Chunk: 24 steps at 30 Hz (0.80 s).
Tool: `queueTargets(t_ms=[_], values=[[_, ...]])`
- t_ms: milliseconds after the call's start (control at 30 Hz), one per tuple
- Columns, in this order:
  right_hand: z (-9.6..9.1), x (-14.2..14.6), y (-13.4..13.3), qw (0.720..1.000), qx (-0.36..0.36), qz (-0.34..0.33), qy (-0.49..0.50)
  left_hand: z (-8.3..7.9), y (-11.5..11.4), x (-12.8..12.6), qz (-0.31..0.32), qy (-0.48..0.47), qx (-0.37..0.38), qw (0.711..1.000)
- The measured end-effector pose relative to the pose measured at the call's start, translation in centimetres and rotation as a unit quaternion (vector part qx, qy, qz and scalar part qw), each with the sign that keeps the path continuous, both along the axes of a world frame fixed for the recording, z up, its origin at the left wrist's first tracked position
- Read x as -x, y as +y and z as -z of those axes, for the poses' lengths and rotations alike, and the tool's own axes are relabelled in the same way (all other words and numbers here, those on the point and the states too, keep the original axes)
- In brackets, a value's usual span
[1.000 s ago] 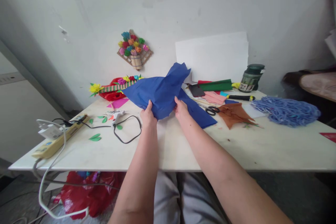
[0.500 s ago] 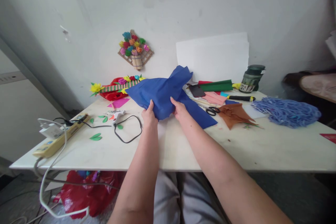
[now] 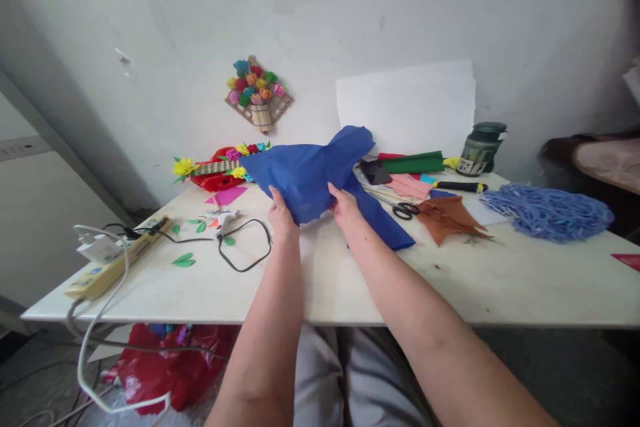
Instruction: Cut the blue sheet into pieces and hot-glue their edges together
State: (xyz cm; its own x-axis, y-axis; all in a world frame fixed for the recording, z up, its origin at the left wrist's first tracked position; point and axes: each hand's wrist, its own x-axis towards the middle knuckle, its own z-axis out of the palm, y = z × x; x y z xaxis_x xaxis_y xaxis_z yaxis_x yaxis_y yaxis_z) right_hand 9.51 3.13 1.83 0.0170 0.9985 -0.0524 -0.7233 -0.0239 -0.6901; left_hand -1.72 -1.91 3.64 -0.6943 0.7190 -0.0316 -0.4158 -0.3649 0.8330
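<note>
Both my hands grip a crumpled sheet of blue crepe paper (image 3: 310, 170) lifted just above the white table (image 3: 350, 280). My left hand (image 3: 281, 215) pinches its lower left edge with the thumb on top. My right hand (image 3: 344, 205) pinches the lower right edge. One end of the sheet trails down onto the table to the right of my right hand. The paper's top corner sticks up towards the wall.
Black scissors (image 3: 403, 211), brown paper (image 3: 447, 217), pink and green sheets (image 3: 413, 163), a dark jar (image 3: 480, 148) and a blue shredded heap (image 3: 547, 212) lie to the right. A glue gun (image 3: 221, 219) with black cord, green paper leaves (image 3: 183, 259), a power strip (image 3: 107, 265) and paper flowers (image 3: 220, 167) lie to the left.
Both hands have shifted their grip slightly up the blue paper, gathering it closer. The sheet's shape has changed a little, its trailing end drawn in.
</note>
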Motion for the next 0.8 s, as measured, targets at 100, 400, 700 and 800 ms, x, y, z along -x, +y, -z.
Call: queueTargets(t_ms=[100, 400, 700, 800], values=[[-0.2, 0.3, -0.1, 1.000, 0.004, 0.014, -0.003, -0.1, -0.2, -0.6, -0.009, -0.023, 0.007, 1.000], [-0.5, 1.0, -0.5, 0.999, -0.008, 0.036, 0.007, 0.9, -0.2, -2.0, 0.041, -0.028, -0.014, 0.999], [-0.3, 0.9, -0.4, 0.998, -0.031, 0.055, 0.008, 1.7, 0.4, -1.1, -0.019, -0.018, 0.035, 0.999], [-0.2, 1.0, -0.4, 0.997, -0.034, 0.063, 0.006, 2.5, 1.3, -0.5, -0.064, 0.000, 0.071, 0.995]])
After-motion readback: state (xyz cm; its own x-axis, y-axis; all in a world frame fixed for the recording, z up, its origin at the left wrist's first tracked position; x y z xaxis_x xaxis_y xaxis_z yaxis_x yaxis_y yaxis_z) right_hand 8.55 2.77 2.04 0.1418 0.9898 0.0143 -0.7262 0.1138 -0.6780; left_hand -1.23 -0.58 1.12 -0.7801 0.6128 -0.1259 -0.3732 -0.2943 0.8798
